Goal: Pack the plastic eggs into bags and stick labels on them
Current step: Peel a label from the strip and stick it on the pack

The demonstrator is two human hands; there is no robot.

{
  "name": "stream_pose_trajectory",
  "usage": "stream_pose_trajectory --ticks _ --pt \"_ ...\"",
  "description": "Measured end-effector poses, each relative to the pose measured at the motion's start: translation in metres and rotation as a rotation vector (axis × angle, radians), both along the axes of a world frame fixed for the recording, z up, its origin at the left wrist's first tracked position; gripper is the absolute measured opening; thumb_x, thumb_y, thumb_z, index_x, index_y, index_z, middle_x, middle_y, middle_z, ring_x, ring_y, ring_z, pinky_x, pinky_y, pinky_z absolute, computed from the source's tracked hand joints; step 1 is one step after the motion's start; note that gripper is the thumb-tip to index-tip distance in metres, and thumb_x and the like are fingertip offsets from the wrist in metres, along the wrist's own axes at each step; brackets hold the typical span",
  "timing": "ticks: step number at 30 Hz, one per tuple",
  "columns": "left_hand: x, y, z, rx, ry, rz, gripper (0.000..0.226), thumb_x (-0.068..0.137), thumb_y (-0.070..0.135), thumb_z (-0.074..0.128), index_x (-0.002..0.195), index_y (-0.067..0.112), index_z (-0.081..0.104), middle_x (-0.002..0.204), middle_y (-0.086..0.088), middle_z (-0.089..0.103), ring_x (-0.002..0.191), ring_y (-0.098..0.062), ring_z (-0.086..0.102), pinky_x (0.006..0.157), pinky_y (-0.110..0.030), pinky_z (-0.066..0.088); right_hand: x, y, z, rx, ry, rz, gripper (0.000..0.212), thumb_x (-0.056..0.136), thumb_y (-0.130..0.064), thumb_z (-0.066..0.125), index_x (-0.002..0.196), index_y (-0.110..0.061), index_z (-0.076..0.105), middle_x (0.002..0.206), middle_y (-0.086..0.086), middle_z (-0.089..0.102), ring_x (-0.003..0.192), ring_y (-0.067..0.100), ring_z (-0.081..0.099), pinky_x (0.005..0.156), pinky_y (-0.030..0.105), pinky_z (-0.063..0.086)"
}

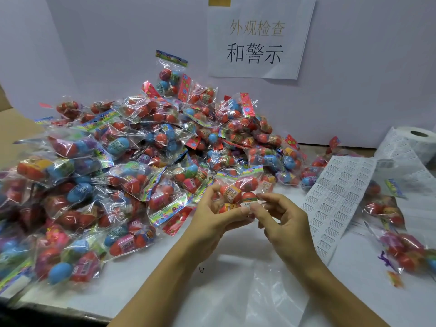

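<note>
bag of eggs gripped by left hand, right hand pressing label

Looking down, I see my two arms coming up from the bottom edge, both bare all the way, no sleeve in sight. My left hand wears nothing, no glove, no ring that I can make out. My right hand is just as plain, no glove and no band at the wrist. My nails look short and unpainted, though they are slightly blurred.
</note>
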State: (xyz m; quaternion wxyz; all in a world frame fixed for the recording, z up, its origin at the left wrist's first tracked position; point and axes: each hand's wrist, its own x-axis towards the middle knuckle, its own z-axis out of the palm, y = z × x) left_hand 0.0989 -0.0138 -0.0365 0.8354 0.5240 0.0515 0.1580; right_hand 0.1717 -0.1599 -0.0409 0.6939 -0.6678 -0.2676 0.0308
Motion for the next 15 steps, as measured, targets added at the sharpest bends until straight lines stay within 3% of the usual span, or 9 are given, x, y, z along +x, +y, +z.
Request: stream_pose_trajectory --ticks 7,10,12,15 --pt "-0.0019 0.0016 0.0022 0.01 0.022 0.004 0.041 0.079 0.0 0.069 0.114 0.01 0.048 0.099 -0.022 0.076 0.089 -0.036 0.076 0.075 -0.037 0.062 0.0005 -0.0028 0.0004 0.008 -0.012 0.027 0.014 0.096 -0.008 0.067 0.101 -0.019 0.073 0.067 -0.002 0.068 0.054 0.008 0.06 0.05 0.015 0.045" --pt "-0.0029 0.0012 0.0035 0.016 0.029 0.01 0.044 0.081 0.008 0.073 0.115 0.008 0.046 0.098 -0.022 0.076 0.087 -0.037 0.076 0.074 -0.037 0.062 -0.0001 -0.003 0.0024 0.031 0.011 0.02 0.007 0.093 -0.017 0.07 0.099 -0.02 0.073 0.069 0.002 0.07 0.056 0.011 0.062 0.05 0.015 0.045" --pt "-0.0033 0.0008 0.0041 0.037 0.033 0.019 0.046 0.079 0.009 0.074 0.116 0.009 0.046 0.097 -0.019 0.076 0.086 -0.037 0.076 0.075 -0.038 0.062 -0.0015 -0.0016 0.0033 0.025 0.02 0.011 0.013 0.086 -0.028 0.073 0.097 -0.02 0.073 0.07 0.002 0.071 0.057 0.011 0.064 0.051 0.015 0.047" --pt "-0.0027 0.0005 0.0044 0.049 0.04 0.015 0.042 0.078 0.006 0.069 0.115 0.011 0.05 0.094 -0.017 0.077 0.084 -0.034 0.076 0.073 -0.036 0.062 0.0003 -0.0003 0.0006 0.016 0.024 0.01 0.006 0.09 -0.018 0.073 0.096 -0.019 0.073 0.07 0.002 0.071 0.057 0.01 0.064 0.051 0.015 0.047"
